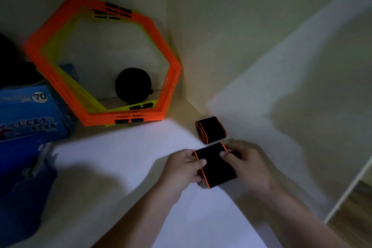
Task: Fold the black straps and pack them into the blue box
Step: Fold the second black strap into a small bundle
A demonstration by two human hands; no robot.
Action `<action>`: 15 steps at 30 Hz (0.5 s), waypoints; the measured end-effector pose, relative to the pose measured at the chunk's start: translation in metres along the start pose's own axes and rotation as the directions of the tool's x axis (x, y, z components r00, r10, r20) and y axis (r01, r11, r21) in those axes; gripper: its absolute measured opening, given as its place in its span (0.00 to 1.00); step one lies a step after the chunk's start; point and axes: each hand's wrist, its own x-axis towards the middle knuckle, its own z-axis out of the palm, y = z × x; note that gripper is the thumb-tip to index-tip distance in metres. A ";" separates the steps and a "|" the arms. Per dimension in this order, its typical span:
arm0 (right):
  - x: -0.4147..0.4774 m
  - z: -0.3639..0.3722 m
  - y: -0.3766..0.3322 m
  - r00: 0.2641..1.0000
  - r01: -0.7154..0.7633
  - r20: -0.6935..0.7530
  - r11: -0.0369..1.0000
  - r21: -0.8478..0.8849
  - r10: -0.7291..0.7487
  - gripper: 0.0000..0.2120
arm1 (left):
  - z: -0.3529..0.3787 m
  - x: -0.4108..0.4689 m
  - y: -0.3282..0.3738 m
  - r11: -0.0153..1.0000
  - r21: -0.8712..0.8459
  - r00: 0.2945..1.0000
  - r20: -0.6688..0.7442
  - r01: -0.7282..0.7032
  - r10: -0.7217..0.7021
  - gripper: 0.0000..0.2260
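Black strap pinched by left hand and right hand; you keep edges aligned, press fold flat.

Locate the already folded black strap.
In the head view, the folded strap lies right of centre on the white shelf, just beyond the hands, near the right wall.

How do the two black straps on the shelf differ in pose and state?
The near strap is held by the left hand and right hand; the far strap lies untouched by the wall. The near strap shows its flat face; the far strap shows its layered edge. Both are black with orange trim.
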 end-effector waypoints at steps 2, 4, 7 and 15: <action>0.003 -0.017 0.001 0.991 0.111 -0.042 0.964 -0.242 -0.125 0.07 | 0.022 0.020 0.004 0.999 -0.018 0.999 0.024 0.027 -0.026 0.05; -0.002 -0.027 0.003 0.980 0.164 -0.024 0.880 -0.446 -0.196 0.16 | 0.039 0.037 0.006 0.998 -0.022 0.998 0.033 0.057 -0.057 0.05; -0.020 -0.029 0.007 0.964 0.208 -0.010 0.777 -0.594 -0.266 0.22 | 0.054 0.058 0.003 0.996 -0.007 0.996 0.021 0.084 -0.084 0.09; -0.031 -0.019 0.025 0.959 0.246 0.123 0.540 -0.805 -0.254 0.28 | 0.062 0.077 -0.006 0.999 0.048 0.993 -0.117 -0.013 0.018 0.18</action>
